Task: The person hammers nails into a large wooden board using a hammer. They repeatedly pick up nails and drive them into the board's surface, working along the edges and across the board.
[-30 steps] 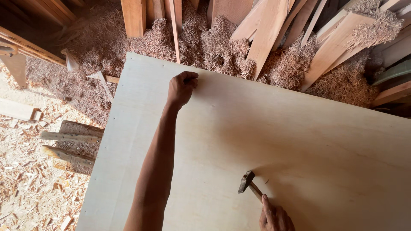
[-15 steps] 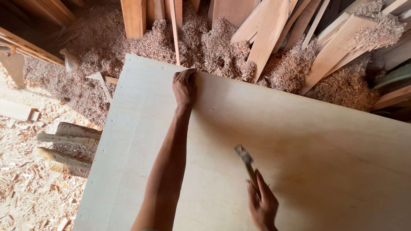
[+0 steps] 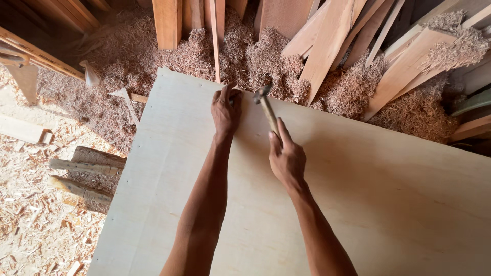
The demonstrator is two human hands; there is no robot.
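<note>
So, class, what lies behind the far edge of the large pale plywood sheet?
Behind the large pale plywood sheet lie heaps of wood shavings and leaning reddish timber planks. The sheet covers whatever supports it; only rough timber pieces show at its left.

Woodworking shop. Deep heaps of wood shavings [image 3: 255, 61] along the far side, rough planks [image 3: 327, 41] leaning among them. Large pale plywood sheet [image 3: 368, 194] fills the near ground. Offcuts [image 3: 82, 174] and chips litter the floor [image 3: 30, 225] at left.
</note>
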